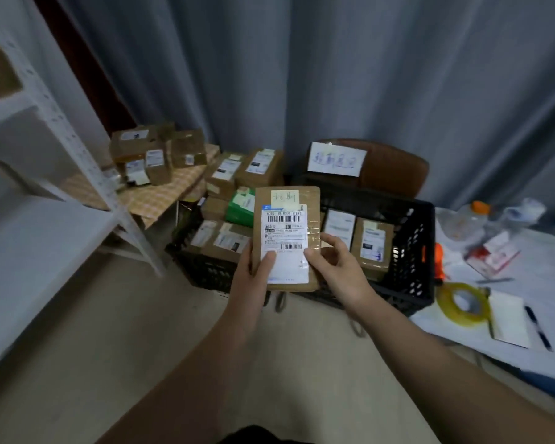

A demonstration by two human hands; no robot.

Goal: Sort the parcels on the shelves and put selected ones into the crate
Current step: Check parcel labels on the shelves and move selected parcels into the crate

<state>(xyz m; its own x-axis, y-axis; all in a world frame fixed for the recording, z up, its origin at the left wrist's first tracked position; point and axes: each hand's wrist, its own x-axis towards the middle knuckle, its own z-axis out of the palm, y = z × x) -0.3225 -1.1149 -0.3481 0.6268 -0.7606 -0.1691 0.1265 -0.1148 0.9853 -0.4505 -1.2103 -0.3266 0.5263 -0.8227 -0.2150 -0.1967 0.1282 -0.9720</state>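
Observation:
A flat brown cardboard parcel (313, 205) with a white shipping label and a pale yellow sticky note is held upright in front of me. My left hand (253, 283) grips its lower left edge, thumb on the label. My right hand (337, 270) holds its lower right edge, thumb pressing the label. Behind it sits a black plastic crate (414, 251) holding two or three labelled parcels (372, 245). A second black crate (202, 267) to the left is piled with parcels, one of them green (241, 205).
White metal shelves (64, 145) stand at the left. A low table with a checked cloth (154, 200) carries more boxes. A chair with a handwritten sign (337, 158) is behind the crate. At the right a white table (542, 283) holds a tape roll (462, 304), notepad, pen and bottle.

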